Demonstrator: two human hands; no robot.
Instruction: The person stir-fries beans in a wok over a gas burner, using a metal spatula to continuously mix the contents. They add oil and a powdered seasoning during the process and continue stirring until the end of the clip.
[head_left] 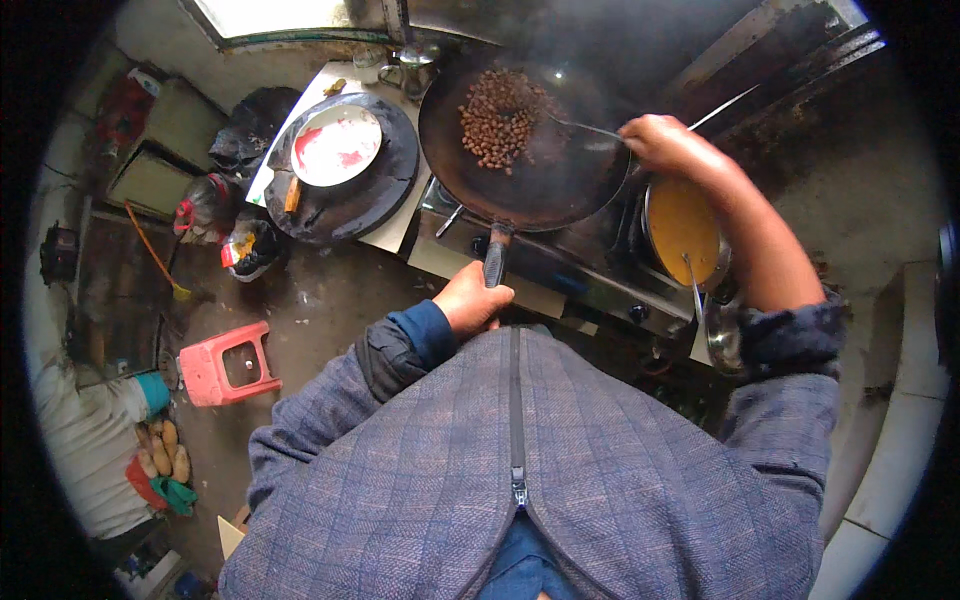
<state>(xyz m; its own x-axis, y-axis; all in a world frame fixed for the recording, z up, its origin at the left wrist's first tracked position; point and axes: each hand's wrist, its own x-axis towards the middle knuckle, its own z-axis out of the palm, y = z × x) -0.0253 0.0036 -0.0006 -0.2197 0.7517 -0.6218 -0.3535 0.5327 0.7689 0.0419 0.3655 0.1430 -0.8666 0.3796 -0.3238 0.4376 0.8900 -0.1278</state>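
A dark wok [590, 190] stands on the stove, and a heap of small brown pieces [497, 118], like nuts or small meat cubes, lies in its far left part. My left hand [474, 301] is closed round the wok's handle [496, 258] on the near side. Over the wok's right rim, my right hand [665, 143] grips a thin metal stirring utensil [590, 128]. Its shaft slants left to the brown pieces; whether its head is a ladle or a spatula cannot be made out. Steam or smoke hazes the wok.
Right of the wok sits a pot of yellowish liquid [680, 225] with a metal ladle [693, 280] in it. On the left, a white bowl [337, 147] and a wooden-handled knife [293, 194] lie on a round dark board [390, 185]. A pink stool [225, 368] stands on the floor.
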